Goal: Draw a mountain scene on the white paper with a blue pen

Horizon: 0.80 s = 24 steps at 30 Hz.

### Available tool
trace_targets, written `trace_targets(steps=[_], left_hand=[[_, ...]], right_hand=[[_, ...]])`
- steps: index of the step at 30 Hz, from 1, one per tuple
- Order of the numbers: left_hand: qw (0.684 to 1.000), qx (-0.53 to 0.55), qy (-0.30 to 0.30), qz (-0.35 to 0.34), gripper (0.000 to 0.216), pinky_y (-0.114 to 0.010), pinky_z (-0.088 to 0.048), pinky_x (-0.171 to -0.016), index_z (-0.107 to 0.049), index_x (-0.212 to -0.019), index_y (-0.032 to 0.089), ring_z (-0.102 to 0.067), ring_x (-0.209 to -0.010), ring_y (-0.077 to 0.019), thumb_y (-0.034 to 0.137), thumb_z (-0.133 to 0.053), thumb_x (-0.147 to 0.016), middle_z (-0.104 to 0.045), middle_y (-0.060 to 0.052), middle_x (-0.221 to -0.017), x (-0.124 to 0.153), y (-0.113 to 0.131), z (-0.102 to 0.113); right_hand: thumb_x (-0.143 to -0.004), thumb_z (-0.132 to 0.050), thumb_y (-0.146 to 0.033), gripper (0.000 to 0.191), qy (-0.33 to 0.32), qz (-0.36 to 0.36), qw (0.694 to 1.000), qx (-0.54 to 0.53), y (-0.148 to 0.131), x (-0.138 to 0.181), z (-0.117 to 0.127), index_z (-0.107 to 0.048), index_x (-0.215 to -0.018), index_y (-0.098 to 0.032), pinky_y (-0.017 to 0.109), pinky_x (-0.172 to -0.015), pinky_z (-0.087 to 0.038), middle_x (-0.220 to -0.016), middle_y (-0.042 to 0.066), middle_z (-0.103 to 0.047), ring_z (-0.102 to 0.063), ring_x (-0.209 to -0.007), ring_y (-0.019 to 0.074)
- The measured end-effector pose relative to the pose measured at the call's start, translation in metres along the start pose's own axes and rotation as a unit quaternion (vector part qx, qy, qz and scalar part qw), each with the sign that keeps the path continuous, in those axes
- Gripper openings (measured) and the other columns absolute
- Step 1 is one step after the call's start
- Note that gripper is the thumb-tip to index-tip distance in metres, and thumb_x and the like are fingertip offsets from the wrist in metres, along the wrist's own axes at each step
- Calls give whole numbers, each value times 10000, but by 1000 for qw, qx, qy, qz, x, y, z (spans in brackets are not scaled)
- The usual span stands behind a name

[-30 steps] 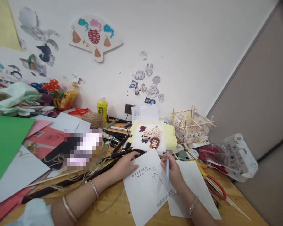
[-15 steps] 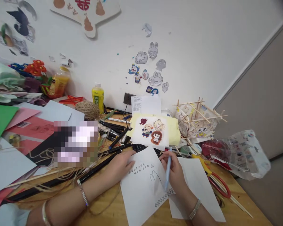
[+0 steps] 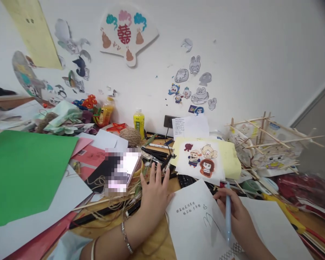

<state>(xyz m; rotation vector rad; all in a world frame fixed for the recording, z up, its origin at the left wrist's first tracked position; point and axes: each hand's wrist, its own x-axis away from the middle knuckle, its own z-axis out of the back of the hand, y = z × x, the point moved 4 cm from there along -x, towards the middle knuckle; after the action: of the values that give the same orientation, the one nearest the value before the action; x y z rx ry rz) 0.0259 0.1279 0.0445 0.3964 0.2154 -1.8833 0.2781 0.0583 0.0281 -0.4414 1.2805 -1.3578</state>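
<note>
My right hand [image 3: 237, 211] is closed round a light blue pen [image 3: 228, 213], its tip down on a white sheet [image 3: 195, 225] that bears a line of handwriting and a small outline drawing. My left hand [image 3: 155, 189] hovers with fingers spread just left of the sheet's top edge, over black marker pens [image 3: 162, 164] and close to a blurred-out phone [image 3: 121, 169]. Above the sheet lies a white paper with coloured cartoon figures [image 3: 202, 162] on a yellow sheet [image 3: 230, 157].
A large green sheet [image 3: 24, 173], pink and white papers and straw strands cover the left of the wooden table. A twine ball [image 3: 130, 136], a yellow bottle [image 3: 139, 122] and an orange bottle [image 3: 107, 111] stand by the wall. A stick-and-paper frame [image 3: 268, 144] and red-handled scissors [image 3: 298, 224] lie right.
My left hand has lifted off the sheet's top left corner and moved up toward the markers, fingers spread. The view has swung left. The right hand keeps the pen on the paper.
</note>
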Motion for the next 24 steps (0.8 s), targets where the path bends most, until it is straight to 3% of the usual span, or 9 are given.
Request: trace_targets(steps=[8, 20, 24], left_hand=[[993, -90, 16, 79, 762, -754, -274, -1036, -332, -1537, 189, -189, -1475, -459, 469, -660, -908, -199, -276, -1599, -16, -33, 15], [987, -126, 2, 102, 749, -694, -428, -941, -315, -1542, 190, -277, -1439, -470, 490, -622, -929, -229, -281, -1591, -19, -44, 17], [987, -128, 0, 97, 734, -693, -408, -969, -323, -1540, 185, -257, -1450, -462, 483, -614, -936, -225, -278, -1592, -19, -42, 19]], right_hand=[[-840, -657, -481, 268, 2, -4, 1000, 30, -7, 1, 1, -636, -975, -251, 302, -649, -573, -834, 47, -724, -697, -751, 237], [-861, -633, -461, 255, -10, 11, 999, 45, -5, 0, 1, -621, -1006, -251, 302, -673, -577, -843, 43, -726, -699, -762, 232], [-856, -634, -448, 253, -10, 8, 999, 50, -2, 0, 2, -617, -1015, -252, 316, -686, -582, -852, 44, -729, -705, -770, 241]])
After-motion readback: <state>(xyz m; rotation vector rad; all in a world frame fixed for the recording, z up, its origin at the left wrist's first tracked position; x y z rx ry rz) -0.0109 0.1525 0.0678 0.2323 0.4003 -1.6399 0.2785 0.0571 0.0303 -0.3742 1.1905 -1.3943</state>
